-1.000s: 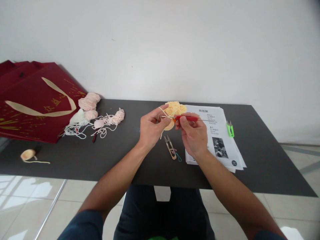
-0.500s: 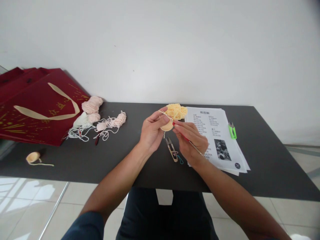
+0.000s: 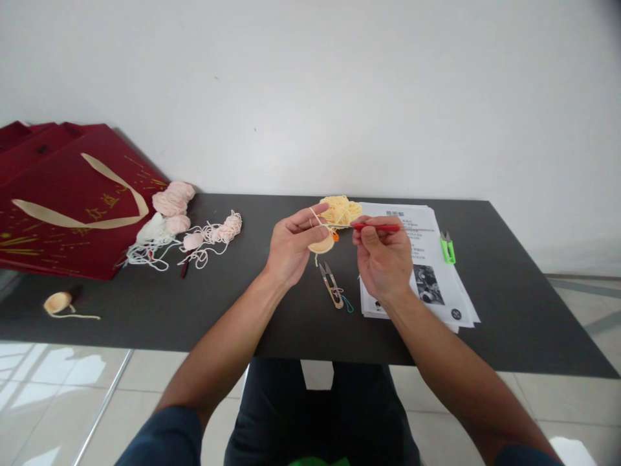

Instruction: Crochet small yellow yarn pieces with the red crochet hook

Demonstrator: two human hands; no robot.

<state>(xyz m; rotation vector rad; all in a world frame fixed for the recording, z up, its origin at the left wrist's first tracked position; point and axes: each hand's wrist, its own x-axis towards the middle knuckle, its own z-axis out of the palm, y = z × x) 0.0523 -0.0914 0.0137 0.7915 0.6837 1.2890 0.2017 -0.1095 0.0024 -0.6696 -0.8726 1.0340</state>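
Observation:
My left hand point(image 3: 294, 249) pinches a small round cream crochet piece point(image 3: 321, 244), with yarn looped over its raised fingers. An orange stitch marker point(image 3: 335, 237) hangs at the edge of the piece. In my right hand point(image 3: 385, 254) is a crochet hook point(image 3: 378, 227) with a red grip, held level, its thin shaft pointing left to the yarn by my left fingers. Just behind the piece lies a yellow yarn ball point(image 3: 341, 211). Below, between my hands, rest small thread snips point(image 3: 332, 286) with a teal loop.
Printed sheets point(image 3: 422, 310) lie under and beside my right hand, with green snips point(image 3: 447, 248) at their right edge. To the left are a dark red bag point(image 3: 63, 194), pink yarn point(image 3: 173, 198), white yarn point(image 3: 152, 233) and a small cream crochet cup point(image 3: 58, 302).
My right hand has turned palm up and shifted right, bringing the hook from slanted to level. The orange marker has come into sight. My left hand stays nearly in place.

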